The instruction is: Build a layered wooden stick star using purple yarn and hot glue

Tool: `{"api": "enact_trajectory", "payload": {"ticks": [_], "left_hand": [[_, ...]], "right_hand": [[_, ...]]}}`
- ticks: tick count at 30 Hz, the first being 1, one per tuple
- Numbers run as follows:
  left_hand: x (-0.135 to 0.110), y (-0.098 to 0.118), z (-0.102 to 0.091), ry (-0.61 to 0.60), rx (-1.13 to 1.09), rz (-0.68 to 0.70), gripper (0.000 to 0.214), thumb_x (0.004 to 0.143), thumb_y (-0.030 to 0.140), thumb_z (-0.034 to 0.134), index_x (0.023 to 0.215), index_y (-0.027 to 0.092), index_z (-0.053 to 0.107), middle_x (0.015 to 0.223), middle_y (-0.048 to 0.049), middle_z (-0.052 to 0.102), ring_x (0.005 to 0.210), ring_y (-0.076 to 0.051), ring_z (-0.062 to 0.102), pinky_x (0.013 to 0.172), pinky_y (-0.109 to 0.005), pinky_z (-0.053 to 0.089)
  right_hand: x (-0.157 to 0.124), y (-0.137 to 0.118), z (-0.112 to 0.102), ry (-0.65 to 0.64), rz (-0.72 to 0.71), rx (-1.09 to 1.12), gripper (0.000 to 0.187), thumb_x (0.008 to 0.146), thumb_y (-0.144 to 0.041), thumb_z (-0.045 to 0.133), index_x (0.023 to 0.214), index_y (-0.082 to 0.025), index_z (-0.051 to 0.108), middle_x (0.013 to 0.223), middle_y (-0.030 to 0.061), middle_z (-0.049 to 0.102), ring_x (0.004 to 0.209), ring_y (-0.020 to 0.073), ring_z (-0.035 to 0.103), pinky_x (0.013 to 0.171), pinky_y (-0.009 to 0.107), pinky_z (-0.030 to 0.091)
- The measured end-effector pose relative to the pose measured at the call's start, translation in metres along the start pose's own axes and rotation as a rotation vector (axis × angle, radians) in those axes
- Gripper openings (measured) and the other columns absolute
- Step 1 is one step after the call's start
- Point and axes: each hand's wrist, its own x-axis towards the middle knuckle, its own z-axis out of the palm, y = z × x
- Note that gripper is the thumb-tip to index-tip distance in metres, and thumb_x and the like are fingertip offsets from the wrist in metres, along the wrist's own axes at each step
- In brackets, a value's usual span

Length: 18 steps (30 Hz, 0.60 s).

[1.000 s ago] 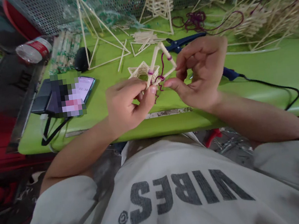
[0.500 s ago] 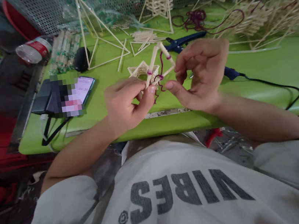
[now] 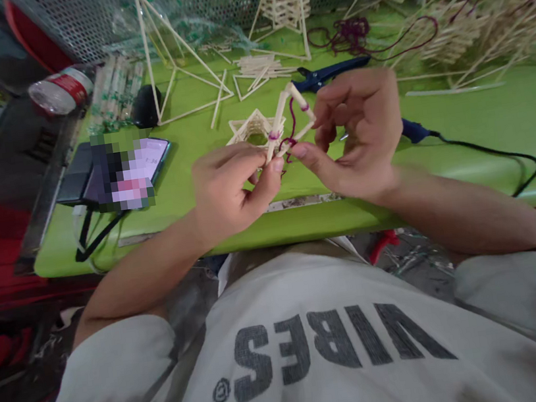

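Observation:
Pinched between the thumb and fingers of my left hand (image 3: 239, 188) is the lower left of a small frame of pale wooden sticks (image 3: 278, 118). The frame is held up over the table, with purple bands on two of its sticks. Dark purple yarn (image 3: 292, 118) hangs through it and is looped at its lower side. My right hand (image 3: 358, 132) has its curled fingers at the frame's right corner and its thumb against the lower stick by the yarn loop. Partly hidden behind my left hand, a star-shaped stack of sticks (image 3: 252, 123) lies on the table.
Blue-handled pliers (image 3: 334, 73) and a corded blue tool (image 3: 415, 131) lie beyond and beside my right hand. A phone (image 3: 144, 168) is at left. A stick pyramid (image 3: 192, 108), loose sticks (image 3: 259, 68), a yarn tangle (image 3: 349, 35) and finished-looking stick pieces (image 3: 453, 28) fill the back.
My right thumb has come in against the frame's lower stick and yarn loop. The frame and my left hand have shifted slightly to the right and down.

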Motion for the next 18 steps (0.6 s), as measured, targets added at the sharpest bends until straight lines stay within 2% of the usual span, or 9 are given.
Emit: {"api": "enact_trajectory", "payload": {"ticks": [3,5,13,18], "left_hand": [[-0.0004,0.0002,-0.0004,-0.015,0.014,-0.014,0.033,0.108,0.025,0.068,0.076,0.022,0.061,0.064,0.0022,0.066,0.058,-0.011,0.06,0.058,-0.03,0.044],[-0.0013,0.0001,-0.0005,-0.005,0.031,-0.009,0.033,0.11,0.026,0.067,0.077,0.023,0.062,0.066,0.0023,0.068,0.057,-0.011,0.061,0.058,-0.03,0.045],[-0.003,-0.001,0.0005,-0.001,0.099,0.039,0.028,0.11,0.029,0.066,0.082,0.025,0.063,0.066,0.0028,0.068,0.056,-0.013,0.063,0.055,-0.032,0.044],[-0.003,-0.0015,0.0001,0.004,0.093,0.02,0.025,0.11,0.028,0.066,0.085,0.025,0.063,0.067,0.0022,0.07,0.059,-0.014,0.066,0.056,-0.032,0.046]], "right_hand": [[0.0004,0.0005,0.0013,-0.007,-0.047,-0.037,0.056,0.092,-0.07,0.087,0.124,-0.029,0.067,0.097,-0.0025,0.067,0.057,0.007,0.048,0.05,0.027,0.043],[0.0008,-0.0007,0.0021,-0.01,-0.054,-0.036,0.05,0.095,-0.067,0.083,0.123,-0.029,0.067,0.097,-0.0025,0.067,0.057,0.0076,0.049,0.05,0.028,0.042],[0.0015,-0.0038,0.0024,0.003,-0.06,-0.07,0.057,0.092,-0.076,0.087,0.113,-0.027,0.067,0.091,-0.0006,0.068,0.057,0.0101,0.049,0.05,0.032,0.047],[0.0012,-0.0004,0.0046,0.008,-0.153,-0.03,0.046,0.099,-0.067,0.08,0.119,-0.027,0.069,0.093,-0.0001,0.072,0.059,0.0107,0.054,0.046,0.028,0.046]]}}
